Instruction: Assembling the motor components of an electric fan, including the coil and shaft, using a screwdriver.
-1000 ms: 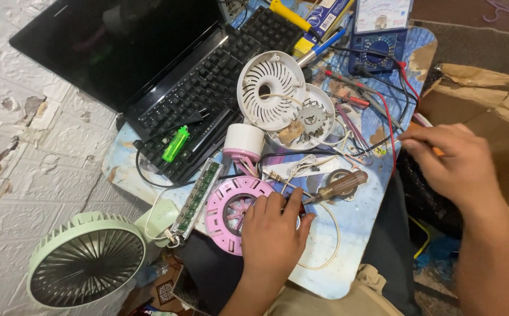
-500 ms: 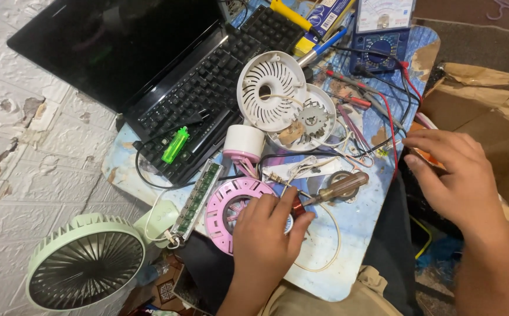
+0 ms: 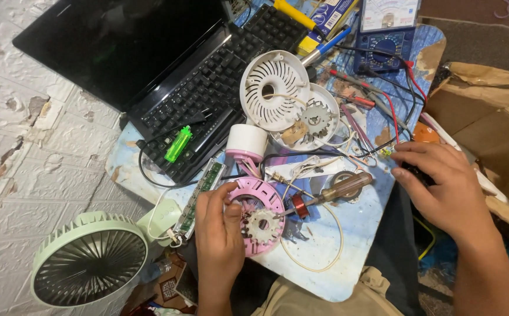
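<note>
**A:** What sits nearest the camera?

**B:** The person's left hand (image 3: 219, 234), fingers curled round the near-left rim of a round pink plastic fan housing (image 3: 258, 216), thumb pressed on its face. The housing lies flat on the near part of a worn pale-blue tabletop (image 3: 348, 257), with a small white toothed stator (image 3: 261, 223) at its centre.

**A:** And beside it?

**B:** Left of the table, a mint-green round desk fan with a dark grille (image 3: 90, 266) lies on the white textured floor. A narrow green circuit board (image 3: 199, 190) lies just left of the hand. Right of the housing, a screwdriver with a clear amber handle (image 3: 339, 188) rests on the table, a red-banded copper coil (image 3: 299, 206) near its tip.

**A:** The other hand?

**B:** The right hand (image 3: 441, 187) rests at the table's right edge, fingers bent downward over something dark; whether it is gripping that cannot be told.

**A:** Farther back?

**B:** A white-and-pink cylinder (image 3: 247, 143) stands just beyond the housing. Behind it, a white slotted round fan cover (image 3: 273, 90) leans over a white dish holding a grey toothed core (image 3: 316, 117). A lime-green lighter (image 3: 178, 144) lies on the keyboard of an open black laptop (image 3: 149, 64). Farthest off, a blue multimeter (image 3: 386, 29) with red and black leads.
</note>
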